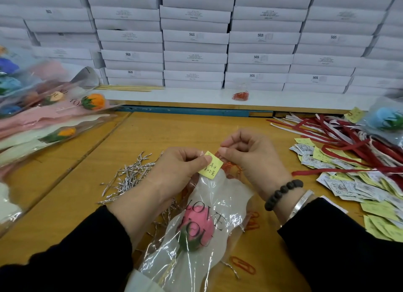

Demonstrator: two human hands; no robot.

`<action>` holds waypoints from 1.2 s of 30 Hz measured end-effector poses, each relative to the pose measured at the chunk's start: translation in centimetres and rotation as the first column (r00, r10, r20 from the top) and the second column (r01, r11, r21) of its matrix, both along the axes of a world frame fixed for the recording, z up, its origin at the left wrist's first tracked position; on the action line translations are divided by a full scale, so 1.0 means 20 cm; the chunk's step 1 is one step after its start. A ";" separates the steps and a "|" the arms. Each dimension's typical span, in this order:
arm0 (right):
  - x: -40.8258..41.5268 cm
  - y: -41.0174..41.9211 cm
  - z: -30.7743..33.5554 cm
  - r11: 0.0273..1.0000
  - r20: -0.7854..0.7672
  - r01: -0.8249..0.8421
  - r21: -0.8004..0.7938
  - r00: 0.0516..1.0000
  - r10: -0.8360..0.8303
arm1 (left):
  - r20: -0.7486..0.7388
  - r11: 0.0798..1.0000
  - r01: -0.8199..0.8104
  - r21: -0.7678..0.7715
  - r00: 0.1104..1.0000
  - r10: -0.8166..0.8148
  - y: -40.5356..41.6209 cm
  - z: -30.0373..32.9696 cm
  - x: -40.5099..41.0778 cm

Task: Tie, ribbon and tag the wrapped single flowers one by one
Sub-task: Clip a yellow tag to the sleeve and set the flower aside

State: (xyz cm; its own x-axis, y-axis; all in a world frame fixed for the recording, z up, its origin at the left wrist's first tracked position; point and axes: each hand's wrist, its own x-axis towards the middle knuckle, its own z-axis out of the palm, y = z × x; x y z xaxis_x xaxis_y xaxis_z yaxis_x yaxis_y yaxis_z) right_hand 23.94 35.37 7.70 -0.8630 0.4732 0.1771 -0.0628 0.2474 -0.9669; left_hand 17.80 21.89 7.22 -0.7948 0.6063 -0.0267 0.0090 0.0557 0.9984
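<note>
A wrapped single flower (pixel 196 228), a pink bud in a clear and white "LOVE YOU" sleeve, lies on the wooden table (pixel 72 195) in front of me, its top pointing away. My left hand (pixel 174 171) pinches a small yellow tag (pixel 211 165) with handwriting against the sleeve's top edge. My right hand (pixel 250 156) pinches the tag's upper corner together with something red, which looks like a paper clip. Silver twist ties (pixel 130 171) lie scattered just left of my hands.
Wrapped flowers (pixel 50 113) are piled at the left. Red and white ribbons (pixel 340 137) and loose yellow and printed tags (pixel 349 178) cover the right side, with a blue wrapped flower (pixel 386 117) beyond. Red paper clips (pixel 242 265) lie nearby. White boxes (pixel 196 39) are stacked behind.
</note>
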 end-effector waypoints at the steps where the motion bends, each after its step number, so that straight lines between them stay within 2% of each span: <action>1: 0.00 0.00 0.00 1.000 0.000 -0.007 -0.003 1.000 0.007 | 0.005 1.000 -0.003 0.001 1.000 0.003 0.00 0.00 0.00; 13: 0.00 0.00 -0.01 0.998 -0.020 -0.063 0.011 0.998 0.064 | -0.001 0.998 -0.054 -0.043 0.999 0.054 0.01 -0.01 -0.01; 25: -0.01 -0.01 -0.03 0.994 -0.006 -0.104 0.031 0.995 0.104 | -0.014 1.000 -0.022 0.007 1.000 0.022 0.00 -0.01 -0.01; 36: 0.00 -0.01 -0.02 0.982 0.030 -0.149 0.115 0.989 0.146 | -0.004 0.998 -0.069 -0.010 0.998 0.069 0.01 -0.04 -0.04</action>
